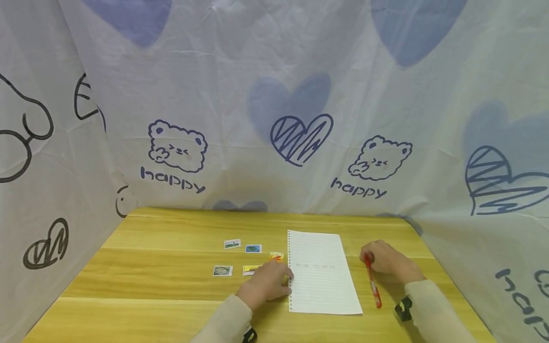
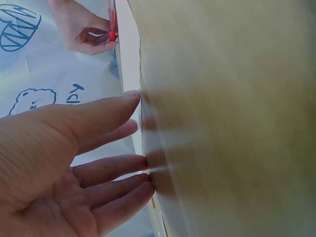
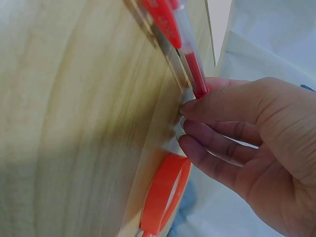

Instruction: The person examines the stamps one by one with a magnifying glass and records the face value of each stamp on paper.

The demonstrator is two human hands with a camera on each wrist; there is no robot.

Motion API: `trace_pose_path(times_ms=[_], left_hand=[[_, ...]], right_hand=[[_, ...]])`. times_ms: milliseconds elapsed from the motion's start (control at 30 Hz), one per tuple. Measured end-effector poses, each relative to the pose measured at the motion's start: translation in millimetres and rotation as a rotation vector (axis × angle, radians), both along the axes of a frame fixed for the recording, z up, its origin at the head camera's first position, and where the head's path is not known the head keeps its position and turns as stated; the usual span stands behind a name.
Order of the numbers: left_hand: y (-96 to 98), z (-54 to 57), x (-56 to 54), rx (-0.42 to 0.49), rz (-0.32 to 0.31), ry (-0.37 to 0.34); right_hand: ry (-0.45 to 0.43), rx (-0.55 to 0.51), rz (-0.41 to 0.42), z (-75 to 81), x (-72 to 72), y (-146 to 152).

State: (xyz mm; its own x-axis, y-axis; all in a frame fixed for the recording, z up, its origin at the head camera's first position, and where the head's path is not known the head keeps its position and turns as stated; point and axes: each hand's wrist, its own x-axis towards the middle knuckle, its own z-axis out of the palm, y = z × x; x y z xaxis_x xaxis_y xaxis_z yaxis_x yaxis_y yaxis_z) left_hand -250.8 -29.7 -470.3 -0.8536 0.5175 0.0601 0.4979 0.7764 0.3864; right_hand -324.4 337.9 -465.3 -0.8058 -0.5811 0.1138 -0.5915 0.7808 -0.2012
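My right hand [image 1: 383, 259] is right of the lined paper sheet [image 1: 321, 286], with a red pen [image 1: 373, 283] at its fingertips. In the right wrist view, thumb and index finger pinch one end of the pen, and the other fingers bend loosely. My left hand [image 1: 268, 283] rests by the sheet's punched left edge, fingers extended and fingertips touching down, nothing gripped. It partly covers a yellow stamp-like picture [image 1: 252, 270]; another yellow-and-red one [image 1: 276, 257] lies just beyond. A faint line of marks crosses the sheet's middle.
Other stamp-like pictures lie left: a green one [image 1: 232, 244], a blue one [image 1: 254, 248] and a grey-green one [image 1: 223, 271]. An orange loop [image 3: 165, 197], its kind unclear, shows beside the right fingers. Printed cloth [image 1: 240, 162] hangs behind the wooden table [image 1: 141, 267].
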Motion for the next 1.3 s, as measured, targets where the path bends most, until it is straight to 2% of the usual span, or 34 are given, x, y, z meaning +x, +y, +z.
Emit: trace_pose_path(times_ms=[500,700,900,1033,1133,1300], left_hand=[[-1.2,0.9,-2.0,0.007,-0.013,0.017],[-2.6,1.0,-1.5,0.007,-0.011,0.028],[-6.2,3.8,-3.5,0.031,0.002,0.080],[-13.9,6.9,-6.6,0.065,-0.015,0.104],[-24.3,11.8,-8.7,0.092,-0.021,0.106],[-46.4,18.5,-14.6,0.116,0.018,0.108]], right_hand=[[0.021,0.001,0.038,-6.9,-1.8,0],[0.025,0.013,0.026,-5.8,-0.2,-1],[-0.025,0.009,-0.012,-2.2,0.9,0],[-0.060,-0.047,-0.008,0.3,1.7,4],[-0.091,-0.084,-0.062,5.9,1.7,6],[-0.112,-0.108,-0.187,20.8,1.9,1]])
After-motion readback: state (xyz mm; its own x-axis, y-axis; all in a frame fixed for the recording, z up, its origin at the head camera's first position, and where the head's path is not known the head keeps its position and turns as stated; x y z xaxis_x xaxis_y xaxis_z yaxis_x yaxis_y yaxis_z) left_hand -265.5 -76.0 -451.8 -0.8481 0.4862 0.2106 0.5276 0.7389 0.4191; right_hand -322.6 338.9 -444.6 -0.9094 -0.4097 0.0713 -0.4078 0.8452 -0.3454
